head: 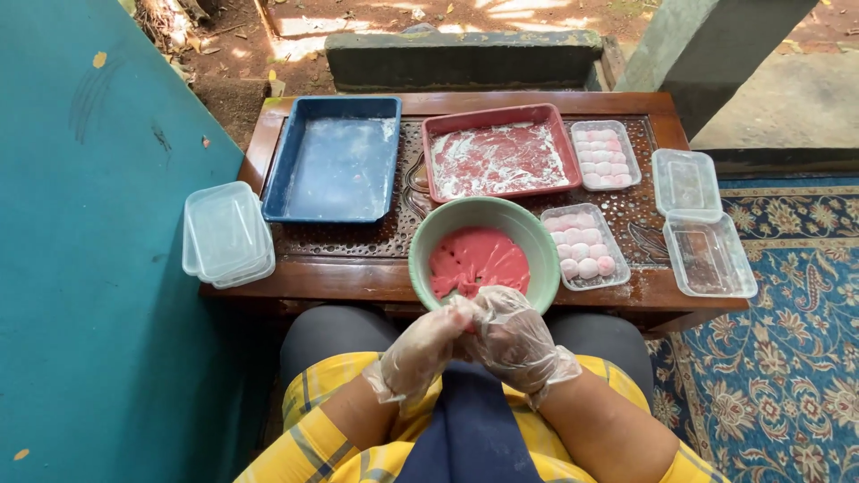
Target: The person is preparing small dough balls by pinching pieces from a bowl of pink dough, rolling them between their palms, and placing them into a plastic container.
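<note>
While both hands meet just in front of the person's lap, a low carved wooden table [358, 277] stretches across the view beyond them. Left hand [420, 349] and right hand [514, 340] wear thin clear plastic gloves and press together, fingertips pinching a small bit of pink dough [465, 315] between them at the near rim of a green bowl [429, 234]. That bowl sits at the table's near edge, centre, and holds a flat mass of pink dough [479, 259].

Beyond the bowl lies a red tray [429, 156] smeared with white flour. To its left is a blue tray [284, 165], also dusted white. At the table's left end a stack of clear plastic containers [225, 233] overhangs the edge.

Just right of the bowl, a clear box [583, 246] is filled with rows of pale pink and white round sweets. A second filled box [605, 154] sits farther back, beside the red tray. At the right end, two clear boxes [698, 224] hold nothing visible.

A teal mat [89, 268] covers the ground on the left, a patterned blue carpet [778, 376] on the right
</note>
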